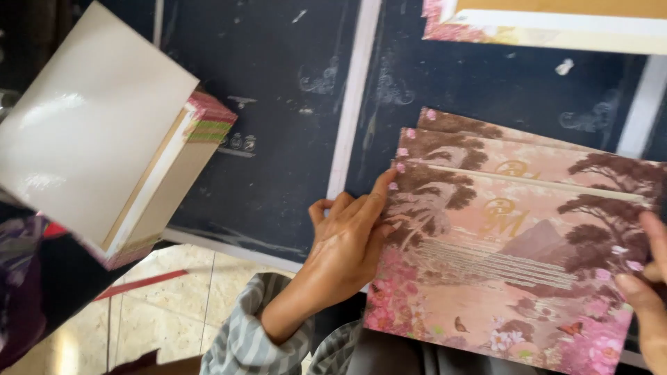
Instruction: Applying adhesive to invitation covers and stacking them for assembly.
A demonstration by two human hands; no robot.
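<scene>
My left hand [344,243] grips the left edge of a small stack of pink printed cards [500,264] showing brown trees, flowers and a mountain. My right hand [646,292] holds the same stack at its right edge, thumb on top. The stack is fanned, so the top edges of two lower cards [486,142] peek out behind the front one. The cards rest over the near edge of a dark table [278,160]. A grey striped sleeve [257,333] covers my left forearm.
At the left a stack of white cards with pink edges [104,132] stands tilted, glossy white face up. Another pile of card sheets [549,21] lies at the far right of the table. White strips [354,97] cross the dark top. Tiled floor [167,298] shows below.
</scene>
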